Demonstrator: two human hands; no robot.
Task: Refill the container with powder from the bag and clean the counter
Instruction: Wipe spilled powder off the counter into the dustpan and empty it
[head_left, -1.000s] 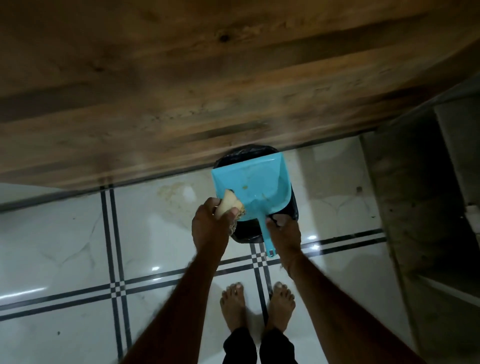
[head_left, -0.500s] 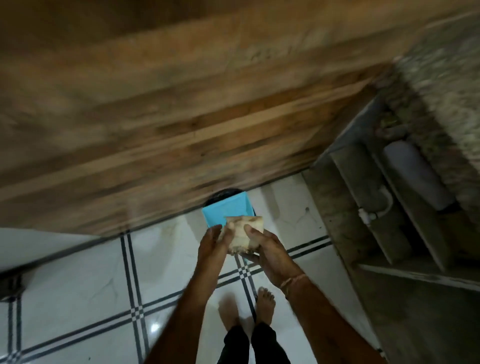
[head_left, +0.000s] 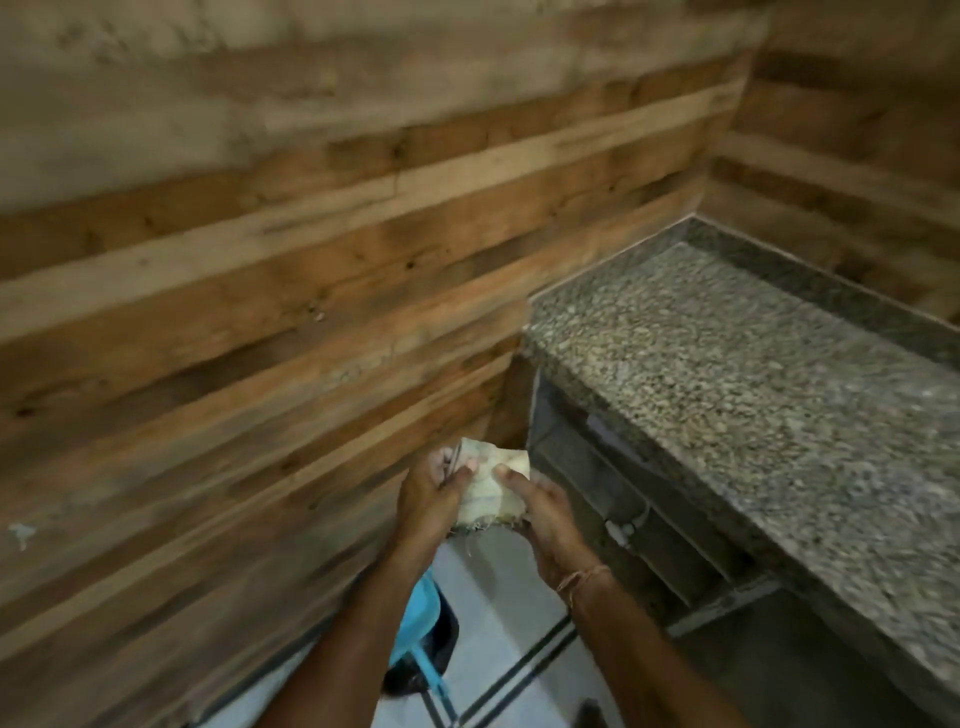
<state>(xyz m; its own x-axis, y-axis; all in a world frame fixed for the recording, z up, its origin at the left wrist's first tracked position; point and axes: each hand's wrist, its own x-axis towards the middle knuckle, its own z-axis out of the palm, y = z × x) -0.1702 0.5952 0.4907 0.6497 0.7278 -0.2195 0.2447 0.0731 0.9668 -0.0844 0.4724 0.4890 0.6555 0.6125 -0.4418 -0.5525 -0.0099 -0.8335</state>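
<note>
A pale, frayed cloth (head_left: 491, 491) is held between both hands in front of me, low in the middle of the view. My left hand (head_left: 431, 493) grips its left side and my right hand (head_left: 540, 512) grips its right side, thumbs on top. The speckled granite counter (head_left: 727, 374) stretches away at the right, its top bare where I can see it. Neither the powder bag nor the container is in view.
A blue dustpan (head_left: 418, 618) rests on a black bin (head_left: 441, 639) on the tiled floor (head_left: 498, 597) below my left arm. A wooden plank wall (head_left: 260, 286) fills the left and back. Open shelves (head_left: 623, 499) lie under the counter.
The view has swung up from the floor and bin to the counter. My right hand let go of the dustpan, which stays on the bin, and now both hands hold the cloth.
</note>
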